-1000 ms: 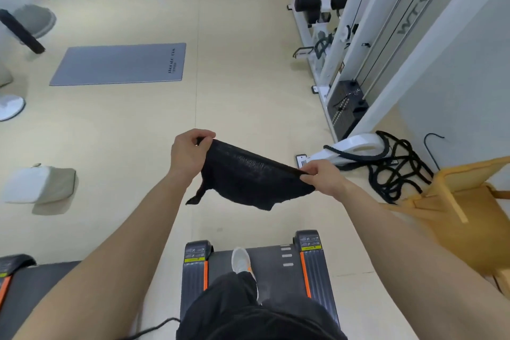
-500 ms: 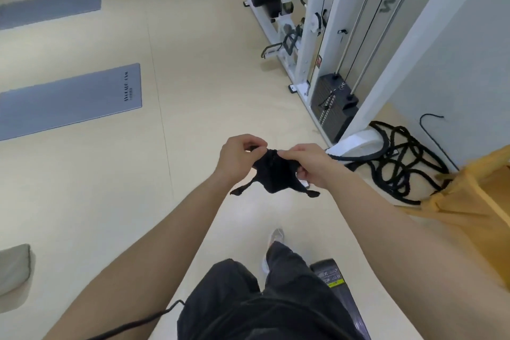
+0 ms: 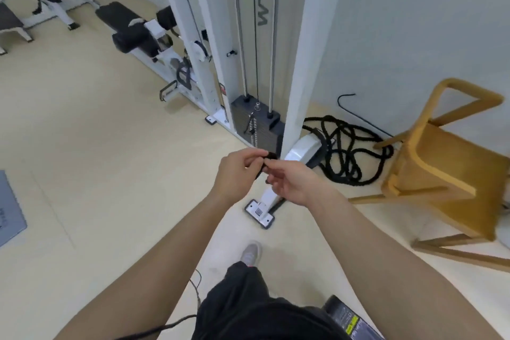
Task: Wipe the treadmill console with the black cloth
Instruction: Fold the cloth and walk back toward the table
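Note:
The black cloth (image 3: 269,157) is bunched small between both hands at chest height; only a dark sliver of it shows. My left hand (image 3: 238,174) pinches it from the left with curled fingers. My right hand (image 3: 292,183) grips it from the right, fingers touching the left hand. Only a corner of the treadmill deck (image 3: 349,321), black with a yellow label, shows at the bottom right. The console is out of view.
A white cable machine (image 3: 248,63) with a black weight stack (image 3: 255,125) stands straight ahead. Coiled black rope (image 3: 347,152) lies by the wall. A wooden chair (image 3: 447,174) is at right. A grey mat corner (image 3: 11,218) lies far left. My foot (image 3: 251,252) steps forward.
The cloth went from stretched wide between the hands to gathered into a small wad. The view swung right, off the treadmill and toward the cable machine and chair.

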Motion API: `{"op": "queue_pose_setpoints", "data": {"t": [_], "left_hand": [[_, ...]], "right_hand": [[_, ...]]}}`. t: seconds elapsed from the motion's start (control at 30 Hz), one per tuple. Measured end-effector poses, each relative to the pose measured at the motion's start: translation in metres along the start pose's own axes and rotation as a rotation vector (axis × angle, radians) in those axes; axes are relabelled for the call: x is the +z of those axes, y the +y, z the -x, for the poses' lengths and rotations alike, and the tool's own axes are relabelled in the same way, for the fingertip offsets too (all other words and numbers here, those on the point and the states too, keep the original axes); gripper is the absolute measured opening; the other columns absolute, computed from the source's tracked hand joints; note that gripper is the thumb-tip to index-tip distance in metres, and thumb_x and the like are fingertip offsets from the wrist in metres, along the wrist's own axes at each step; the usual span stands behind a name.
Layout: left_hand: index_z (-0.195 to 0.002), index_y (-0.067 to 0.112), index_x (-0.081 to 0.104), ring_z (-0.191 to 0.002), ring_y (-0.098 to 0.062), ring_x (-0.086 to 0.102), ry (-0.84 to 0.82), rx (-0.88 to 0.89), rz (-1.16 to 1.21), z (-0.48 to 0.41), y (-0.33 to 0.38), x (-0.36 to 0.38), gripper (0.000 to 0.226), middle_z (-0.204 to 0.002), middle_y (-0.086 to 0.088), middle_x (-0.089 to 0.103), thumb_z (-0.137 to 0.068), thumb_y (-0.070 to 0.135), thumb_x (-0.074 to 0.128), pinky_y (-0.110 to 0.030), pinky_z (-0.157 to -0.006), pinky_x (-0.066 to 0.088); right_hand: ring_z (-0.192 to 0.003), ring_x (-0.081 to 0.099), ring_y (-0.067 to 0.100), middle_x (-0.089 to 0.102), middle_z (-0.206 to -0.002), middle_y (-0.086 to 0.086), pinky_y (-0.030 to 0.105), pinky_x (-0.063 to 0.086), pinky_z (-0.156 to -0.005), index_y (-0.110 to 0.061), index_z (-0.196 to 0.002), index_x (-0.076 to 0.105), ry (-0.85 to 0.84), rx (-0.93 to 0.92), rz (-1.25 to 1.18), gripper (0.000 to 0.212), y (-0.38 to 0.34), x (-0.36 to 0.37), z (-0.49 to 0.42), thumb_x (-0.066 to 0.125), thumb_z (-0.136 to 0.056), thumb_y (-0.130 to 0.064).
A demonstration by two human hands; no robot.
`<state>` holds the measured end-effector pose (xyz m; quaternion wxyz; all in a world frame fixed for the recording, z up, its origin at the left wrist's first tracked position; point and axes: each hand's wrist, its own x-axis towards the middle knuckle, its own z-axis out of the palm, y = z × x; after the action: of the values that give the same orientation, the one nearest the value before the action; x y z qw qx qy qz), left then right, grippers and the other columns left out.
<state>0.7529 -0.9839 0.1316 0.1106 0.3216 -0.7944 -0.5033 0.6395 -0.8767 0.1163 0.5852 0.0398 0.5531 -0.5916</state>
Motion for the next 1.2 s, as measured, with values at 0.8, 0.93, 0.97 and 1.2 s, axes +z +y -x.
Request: {"op": "queue_pose_setpoints", "data": {"t": [0.8,0.93,0.97,1.2], "left_hand": [[-0.122,0.027,0.068,-0.106,0.008,0.063,-1.279,0.585,-0.245,-0.116,0.208,0.356,0.029,-0.112,0.018,0.072,-0.096,0.015,0.064,-0.01,-0.09,0.047],[-0.117,0.027,0.071,-0.101,0.008,0.065,-1.474,0.615,-0.299,-0.08,0.256,0.43,0.025,-0.104,0.02,0.074,-0.097,0.014,0.063,-0.006,-0.082,0.048],[-0.116,0.027,0.072,-0.102,0.007,0.066,-1.511,0.623,-0.309,-0.07,0.268,0.447,0.024,-0.103,0.02,0.074,-0.097,0.014,0.063,-0.008,-0.084,0.049],[-0.114,0.023,0.074,-0.102,0.008,0.064,-1.608,0.703,-0.338,-0.018,0.34,0.562,0.021,-0.107,0.014,0.074,-0.096,0.015,0.064,-0.003,-0.079,0.045]], "right_hand": [[-0.068,0.056,0.02,0.065,-0.091,0.008,0.024,0.042,-0.054,-0.013,-0.111,0.066,0.958,-0.219,-0.777,0.027,0.002,-0.318,0.138,0.072,-0.088,-0.025],[-0.07,0.06,0.022,0.067,-0.095,0.008,0.026,0.044,-0.056,-0.019,-0.113,0.066,0.967,-0.262,-0.834,0.027,0.034,-0.381,0.191,0.071,-0.087,-0.02],[-0.07,0.06,0.02,0.068,-0.095,0.008,0.026,0.043,-0.056,-0.014,-0.108,0.069,0.954,-0.268,-0.83,0.02,0.039,-0.394,0.205,0.068,-0.088,-0.02],[-0.074,0.073,0.02,0.078,-0.097,0.01,0.03,0.056,-0.063,-0.012,-0.107,0.071,1.139,-0.323,-0.656,0.015,0.065,-0.48,0.3,0.067,-0.093,-0.016]]}}
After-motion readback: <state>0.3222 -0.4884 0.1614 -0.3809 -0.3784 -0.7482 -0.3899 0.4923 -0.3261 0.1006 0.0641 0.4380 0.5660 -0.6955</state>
